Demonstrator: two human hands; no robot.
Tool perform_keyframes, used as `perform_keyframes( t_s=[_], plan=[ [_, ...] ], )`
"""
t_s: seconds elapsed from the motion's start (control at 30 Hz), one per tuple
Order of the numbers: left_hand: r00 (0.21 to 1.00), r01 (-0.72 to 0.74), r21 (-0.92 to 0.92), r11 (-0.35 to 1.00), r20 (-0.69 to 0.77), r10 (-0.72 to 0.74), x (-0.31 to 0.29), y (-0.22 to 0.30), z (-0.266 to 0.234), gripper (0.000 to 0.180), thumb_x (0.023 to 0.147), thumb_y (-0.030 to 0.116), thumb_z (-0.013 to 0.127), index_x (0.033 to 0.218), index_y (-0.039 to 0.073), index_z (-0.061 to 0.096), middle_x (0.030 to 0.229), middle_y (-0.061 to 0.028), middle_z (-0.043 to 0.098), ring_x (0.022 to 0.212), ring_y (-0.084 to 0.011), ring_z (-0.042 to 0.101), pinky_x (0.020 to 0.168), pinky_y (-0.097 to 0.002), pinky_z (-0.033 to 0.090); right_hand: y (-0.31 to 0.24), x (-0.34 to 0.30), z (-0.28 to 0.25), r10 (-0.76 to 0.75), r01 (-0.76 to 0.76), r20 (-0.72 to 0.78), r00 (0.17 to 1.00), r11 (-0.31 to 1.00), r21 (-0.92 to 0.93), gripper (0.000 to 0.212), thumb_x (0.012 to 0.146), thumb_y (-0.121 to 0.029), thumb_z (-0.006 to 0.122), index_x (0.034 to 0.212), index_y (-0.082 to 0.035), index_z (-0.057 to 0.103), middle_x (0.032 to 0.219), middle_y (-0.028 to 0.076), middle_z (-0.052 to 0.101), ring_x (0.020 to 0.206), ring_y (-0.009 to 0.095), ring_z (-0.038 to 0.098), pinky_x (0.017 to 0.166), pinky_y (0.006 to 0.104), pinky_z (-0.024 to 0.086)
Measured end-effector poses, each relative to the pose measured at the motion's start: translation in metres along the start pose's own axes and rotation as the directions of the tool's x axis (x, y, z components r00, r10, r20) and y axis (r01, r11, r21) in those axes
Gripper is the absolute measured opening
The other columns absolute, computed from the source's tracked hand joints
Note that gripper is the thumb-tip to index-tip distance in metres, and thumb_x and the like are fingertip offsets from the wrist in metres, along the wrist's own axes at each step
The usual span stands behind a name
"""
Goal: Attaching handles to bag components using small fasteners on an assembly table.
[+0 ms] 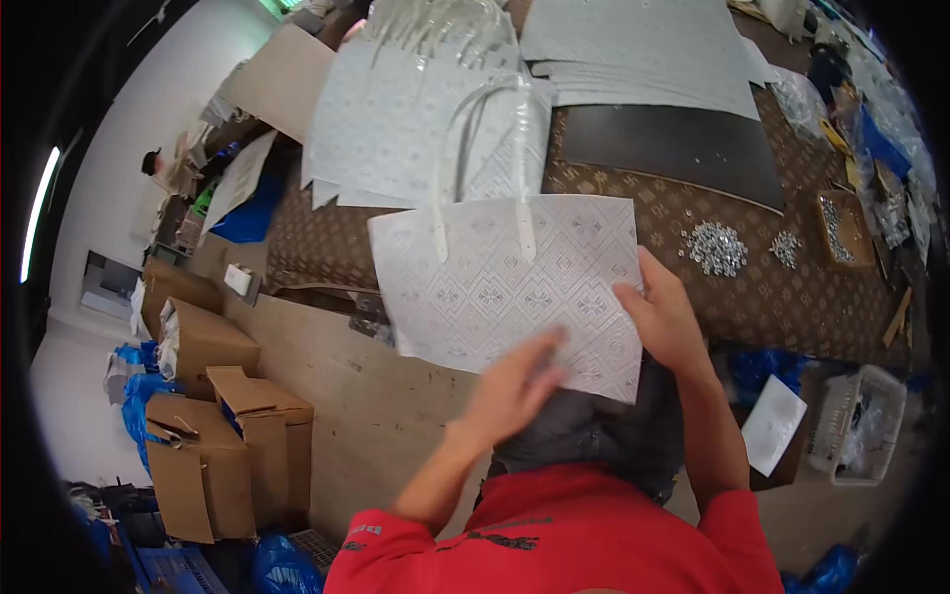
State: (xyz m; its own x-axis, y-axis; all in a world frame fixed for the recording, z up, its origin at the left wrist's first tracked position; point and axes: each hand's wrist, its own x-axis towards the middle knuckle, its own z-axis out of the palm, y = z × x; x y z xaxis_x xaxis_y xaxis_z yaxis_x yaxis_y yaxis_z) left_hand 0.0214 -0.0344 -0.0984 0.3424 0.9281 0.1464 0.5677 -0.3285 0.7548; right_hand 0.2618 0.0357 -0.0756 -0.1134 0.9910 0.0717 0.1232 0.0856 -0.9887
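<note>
- My right fingers (633, 301) pinched the right edge of the white, diamond-embossed rectangular panel (475, 287) before my lap.
- It stretched leftward from them, long axis side to side, its pale strap handles (525, 223) toward the brown patterned table (782, 307).
- My left fingers (534, 358) blurred over its lower part; whether they gripped or touched, I couldn't tell.

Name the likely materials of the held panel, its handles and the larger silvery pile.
The panel: probably faux leather, satin finish; embossed diamonds catch light. Its handles: perhaps leather-like, glossy highlights suggesting plastic wrapping. The larger silvery pile: likely polished metal pieces, glinting brightly, though plastic is possible.
</note>
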Motion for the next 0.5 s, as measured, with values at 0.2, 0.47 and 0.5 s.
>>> perform_keyframes(
  t_s=[0.2, 0.47, 0.5],
  plan=[
    [0.74, 0.211, 0.457, 0.864, -0.652, 0.165, -0.005, -0.051, -0.093, 0.06, 0.086, 0.005, 0.078, 0.142, 0.002, 0.057, 0.148, -0.0171, 0.056, 0.143, -0.038, 0.046, 0.117, -0.0489, 0.037, -0.028, -0.035, -0.04, -0.432, 0.475, 0.28, 0.857, 0.873, -0.107, 0.027, 0.095, 0.002, 0.059, 0.12, 0.004, 0.069, 0.117, 0.021, 0.075, 0.113, 0.029, 0.072, 0.094, 0.0355, 0.055],
    [0.886, -0.25, 0.416, 0.874, -0.266, 0.38, -0.02, -0.06, -0.087, 0.014, 0.086, 0.02, 0.072, 0.092, 0.007, 0.073, 0.091, -0.0063, 0.074, 0.088, -0.0257, 0.069, 0.105, -0.0509, 0.045, -0.027, -0.051, -0.123, -0.141, 0.087, 0.389, 0.91, 0.984, 0.154, 0.021, 0.099, -0.011, 0.065, 0.113, 0.003, 0.073, 0.109, 0.015, 0.077, 0.104, 0.027, 0.074, 0.088, 0.0351, 0.057],
    [0.885, -0.276, 0.381, 0.882, -0.258, 0.388, -0.022, -0.049, -0.089, 0.014, 0.086, 0.02, 0.072, 0.092, 0.007, 0.073, 0.091, -0.0063, 0.074, 0.088, -0.0257, 0.069, 0.105, -0.0509, 0.045, -0.028, -0.052, -0.135, 0.002, -0.054, 0.252, 0.968, 0.979, 0.199, 0.023, 0.099, -0.013, 0.067, 0.112, 0.004, 0.073, 0.106, 0.014, 0.077, 0.1, 0.024, 0.073, 0.087, 0.0351, 0.057]
  ],
)
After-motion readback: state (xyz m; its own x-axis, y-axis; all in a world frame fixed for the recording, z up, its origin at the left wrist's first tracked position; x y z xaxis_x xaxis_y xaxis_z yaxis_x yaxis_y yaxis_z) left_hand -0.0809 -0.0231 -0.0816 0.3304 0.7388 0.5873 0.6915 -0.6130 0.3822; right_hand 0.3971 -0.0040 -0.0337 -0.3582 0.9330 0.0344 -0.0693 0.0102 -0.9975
